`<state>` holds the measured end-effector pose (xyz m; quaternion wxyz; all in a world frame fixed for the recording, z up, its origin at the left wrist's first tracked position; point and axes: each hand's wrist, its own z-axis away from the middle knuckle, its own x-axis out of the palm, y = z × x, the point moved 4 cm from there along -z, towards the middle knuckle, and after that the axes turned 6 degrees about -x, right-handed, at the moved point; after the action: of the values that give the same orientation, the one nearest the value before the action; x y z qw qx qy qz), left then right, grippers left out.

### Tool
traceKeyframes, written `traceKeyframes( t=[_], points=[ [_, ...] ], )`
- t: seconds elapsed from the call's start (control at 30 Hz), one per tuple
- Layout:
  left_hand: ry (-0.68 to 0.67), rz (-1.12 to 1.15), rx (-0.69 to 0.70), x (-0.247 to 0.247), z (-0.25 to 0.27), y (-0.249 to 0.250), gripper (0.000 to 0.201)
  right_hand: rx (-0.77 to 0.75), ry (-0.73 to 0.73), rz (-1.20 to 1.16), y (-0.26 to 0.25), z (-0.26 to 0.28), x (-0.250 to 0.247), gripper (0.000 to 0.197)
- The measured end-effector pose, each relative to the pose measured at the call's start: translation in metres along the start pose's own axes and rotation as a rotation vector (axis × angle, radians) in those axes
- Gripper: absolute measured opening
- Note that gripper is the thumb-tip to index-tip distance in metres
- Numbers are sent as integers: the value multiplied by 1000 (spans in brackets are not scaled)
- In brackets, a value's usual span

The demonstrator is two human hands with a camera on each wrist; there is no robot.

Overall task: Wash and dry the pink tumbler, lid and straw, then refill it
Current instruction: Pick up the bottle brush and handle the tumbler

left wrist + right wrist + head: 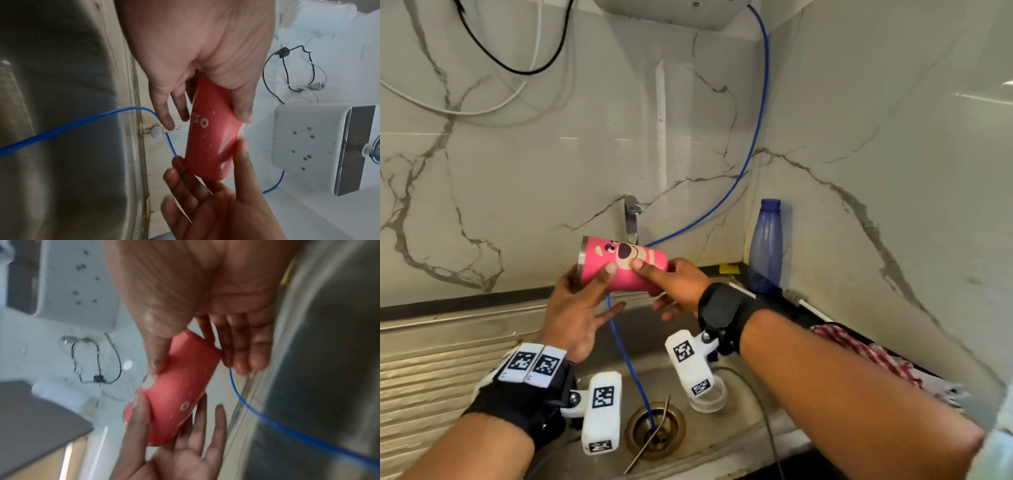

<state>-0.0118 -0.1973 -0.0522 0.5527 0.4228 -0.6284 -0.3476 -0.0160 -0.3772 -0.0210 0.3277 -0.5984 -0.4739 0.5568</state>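
The pink tumbler [625, 270] lies on its side in the air above the sink [726, 435], just in front of the tap [631, 219], with its steel-rimmed mouth turned to the person's left and its base to the right. The left hand [575, 311] holds it near the mouth end: the thumb lies curled over the printed cartoon face, while the fingers underneath look fairly straight in the wrist views. The right hand [678, 284] holds the base end, thumb pressed on top beside the other thumb and fingers cupped loosely beneath. From the left wrist view the tumbler [211, 134] shows water drops and white letters on its side.

Down in the sink basin, a clear round lid [710, 395] sits to the right of the drain [655, 428], partly hidden by the wrist camera. A bent metal straw [650, 437] lies across the drain. A thin blue tube [626, 359] drops from the wall behind the tumbler and ends in the drain.

On the counter [729, 270] at the right corner stands a blue bottle [765, 246] without a cap. Just beside it lies a brush [803, 301] with a white handle, and nearer the person, a red checked cloth [866, 353] is draped over the counter edge.
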Motion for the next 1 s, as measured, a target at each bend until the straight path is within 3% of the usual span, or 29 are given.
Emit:
traceKeyframes(
  t=[0.1, 0.2, 0.3, 0.43, 0.67, 0.77, 1.0],
  points=[
    [15, -12, 26, 4, 3, 3, 85, -10, -165, 465, -24, 5, -50, 55],
    [1, -77, 78, 9, 9, -1, 86, -3, -184, 916, -39, 8, -128, 38],
    [-16, -174, 127, 17, 15, -7, 91, 194, -200, 1281, -19, 15, -198, 37],
    [-45, -267, 151, 25, 19, -13, 104, 446, -277, 1362, 34, 22, -253, 47],
    [-79, -422, 220, 29, 22, -17, 88, 579, -454, 1471, 63, 23, -240, 41],
    [-74, -419, 240, 26, 19, -16, 86, 597, -454, 1555, 64, 18, -232, 31],
    [-65, -435, 227, 19, 12, -19, 87, 592, -469, 1640, 67, 13, -219, 34]
  ],
)
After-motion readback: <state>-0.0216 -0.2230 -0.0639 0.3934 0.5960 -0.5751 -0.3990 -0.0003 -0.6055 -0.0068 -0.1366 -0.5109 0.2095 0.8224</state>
